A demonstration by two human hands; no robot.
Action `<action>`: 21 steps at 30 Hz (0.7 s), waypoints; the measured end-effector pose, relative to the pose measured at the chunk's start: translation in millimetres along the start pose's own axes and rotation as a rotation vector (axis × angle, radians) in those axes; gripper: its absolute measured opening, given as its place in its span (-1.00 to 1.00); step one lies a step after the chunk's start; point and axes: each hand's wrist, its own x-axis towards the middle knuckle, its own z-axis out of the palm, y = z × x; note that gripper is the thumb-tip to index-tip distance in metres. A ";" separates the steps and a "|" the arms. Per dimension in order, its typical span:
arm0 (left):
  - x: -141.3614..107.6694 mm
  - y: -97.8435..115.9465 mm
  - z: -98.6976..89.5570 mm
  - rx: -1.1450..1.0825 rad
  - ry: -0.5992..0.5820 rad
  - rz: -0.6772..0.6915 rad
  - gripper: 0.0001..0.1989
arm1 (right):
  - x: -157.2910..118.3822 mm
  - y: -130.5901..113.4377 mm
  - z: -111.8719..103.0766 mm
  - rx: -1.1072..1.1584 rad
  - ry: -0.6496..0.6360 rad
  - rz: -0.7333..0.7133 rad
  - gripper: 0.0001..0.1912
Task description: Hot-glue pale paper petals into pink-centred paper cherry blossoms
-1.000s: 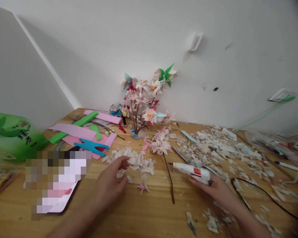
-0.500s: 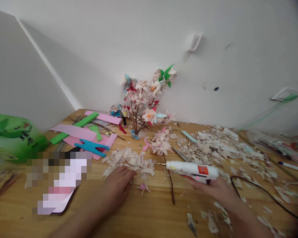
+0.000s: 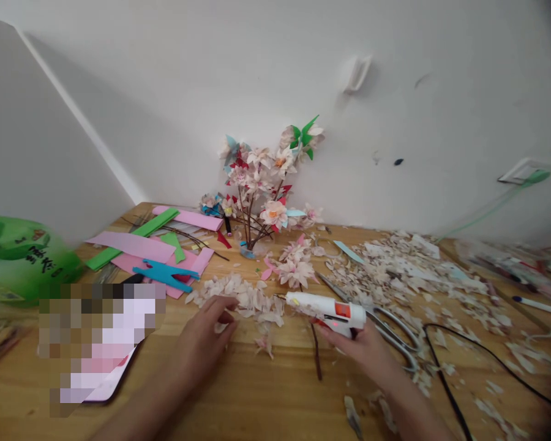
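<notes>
A wooden table [image 3: 257, 398] meets a white wall [image 3: 202, 104] in a corner, its top strewn with pale paper scraps. Against the wall stands a branching bunch of paper flowers [image 3: 261, 196] on thin brown twigs. Strips of pink and green paper [image 3: 133, 245] lie to its left, near a green bottle [image 3: 18, 263] and a phone [image 3: 112, 383] with a blurred screen.

The right hand [image 3: 353, 349] is closed around a white glue gun [image 3: 326, 309], its slim metal nozzle pointing left toward a heap of soft, crinkled paper petals [image 3: 239, 300]. The left hand [image 3: 206, 334] sits at the heap's near edge, fingers curved and narrow; whether they pinch a petal, I cannot tell. A loose paper flower [image 3: 296, 272] lies beyond the gun. A thin twig [image 3: 318, 358] runs below it, and steel scissors [image 3: 395, 323] with looped handles lie just beside the right hand, near a black cord [image 3: 434, 367].
</notes>
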 end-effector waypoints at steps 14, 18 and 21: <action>3.5 20.8 -0.8 -0.862 0.002 -0.495 -0.54 | -9.8 -10.5 10.5 0.014 -0.086 0.024 -0.66; 1.4 17.4 2.8 -0.803 -0.039 -0.525 -0.57 | -8.5 -5.0 12.4 -0.004 -0.080 0.042 -0.68; 0.7 12.0 6.4 -0.822 -0.031 -0.505 -0.60 | -7.7 0.5 14.4 0.012 -0.065 0.051 -0.67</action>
